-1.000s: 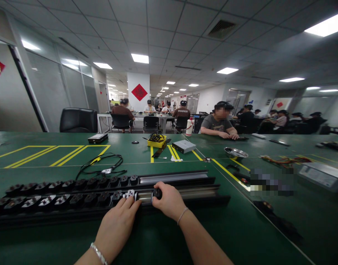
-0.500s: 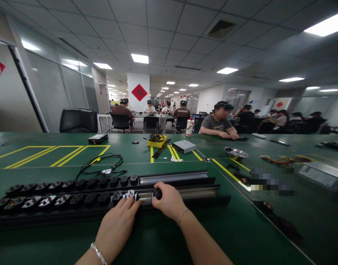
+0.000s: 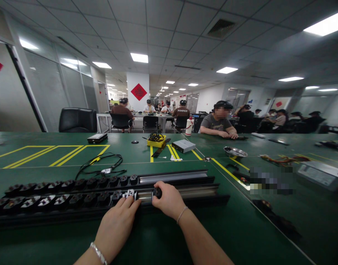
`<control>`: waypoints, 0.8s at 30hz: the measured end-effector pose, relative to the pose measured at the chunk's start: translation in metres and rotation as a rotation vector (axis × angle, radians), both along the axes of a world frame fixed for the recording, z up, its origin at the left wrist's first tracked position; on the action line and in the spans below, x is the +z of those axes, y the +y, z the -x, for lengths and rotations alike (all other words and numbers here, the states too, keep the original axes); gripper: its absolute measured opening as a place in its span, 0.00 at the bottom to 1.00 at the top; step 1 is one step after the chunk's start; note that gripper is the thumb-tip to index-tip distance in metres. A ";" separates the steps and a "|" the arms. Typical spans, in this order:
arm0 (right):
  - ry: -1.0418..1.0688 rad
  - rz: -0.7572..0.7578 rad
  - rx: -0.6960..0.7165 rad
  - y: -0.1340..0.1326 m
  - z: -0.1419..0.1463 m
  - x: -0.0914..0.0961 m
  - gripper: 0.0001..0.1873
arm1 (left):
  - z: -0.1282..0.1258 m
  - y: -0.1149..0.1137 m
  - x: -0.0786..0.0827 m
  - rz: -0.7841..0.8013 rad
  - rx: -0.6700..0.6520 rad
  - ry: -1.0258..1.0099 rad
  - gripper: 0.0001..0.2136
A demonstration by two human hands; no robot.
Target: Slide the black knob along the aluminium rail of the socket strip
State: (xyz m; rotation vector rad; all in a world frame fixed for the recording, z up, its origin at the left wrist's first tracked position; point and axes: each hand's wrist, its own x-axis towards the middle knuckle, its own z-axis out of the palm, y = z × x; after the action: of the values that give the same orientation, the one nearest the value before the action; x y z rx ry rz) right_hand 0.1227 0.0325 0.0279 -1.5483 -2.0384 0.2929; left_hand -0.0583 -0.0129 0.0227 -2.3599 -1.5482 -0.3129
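Observation:
Two long black rails lie side by side across the green table, each with a silver inner channel and a row of several black socket modules along its left half. The near rail is under both hands. My left hand rests on its front edge, fingertips touching the last socket module. My right hand is closed round a small black part sitting in the silver channel. The far rail lies just behind, untouched.
A black cable coils behind the rails. Further back stand a yellow tray of wires, a grey box, a flat black device and a metal bowl. A person sits at the table's far side; others sit at tables behind.

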 end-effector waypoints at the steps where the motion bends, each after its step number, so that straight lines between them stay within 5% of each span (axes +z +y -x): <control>1: -0.003 0.002 -0.002 0.000 0.000 0.000 0.15 | 0.000 0.000 0.000 -0.001 0.000 -0.001 0.18; 24: 0.012 0.015 0.013 0.000 -0.003 0.002 0.14 | 0.002 0.001 -0.004 -0.003 -0.006 -0.016 0.18</control>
State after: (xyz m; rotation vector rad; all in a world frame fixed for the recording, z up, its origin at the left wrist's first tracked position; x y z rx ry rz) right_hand 0.1255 0.0324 0.0299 -1.5390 -2.0424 0.3216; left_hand -0.0602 -0.0119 0.0190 -2.3661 -1.5468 -0.3363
